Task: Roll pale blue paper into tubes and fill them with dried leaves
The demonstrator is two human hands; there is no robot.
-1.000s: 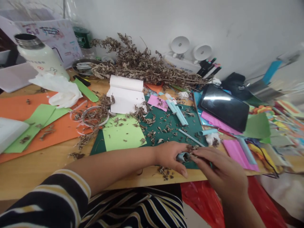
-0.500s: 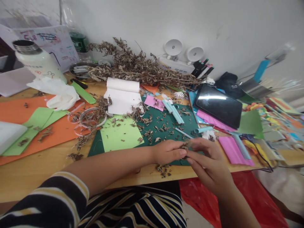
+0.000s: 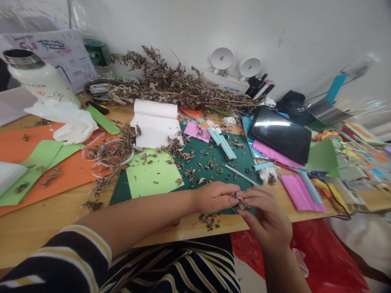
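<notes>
At the front edge of the tabletop (image 3: 45, 221), left hand (image 3: 214, 197) and right hand (image 3: 267, 217) both pinch a dried leaf bit (image 3: 240, 199) over the green mat (image 3: 214, 162). Looks crumbly, so light fingertip pressure is best.

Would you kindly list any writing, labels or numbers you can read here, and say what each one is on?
No text here can be read for certain.
White board: coloured handwriting, too blurred.
Green bottle label: white print, too blurred.
White flask: small marks, too small.
White twin-disc device: dark line of print, too small.
No writing on the dried leaf scrap pinched between left hand and right hand.
</notes>
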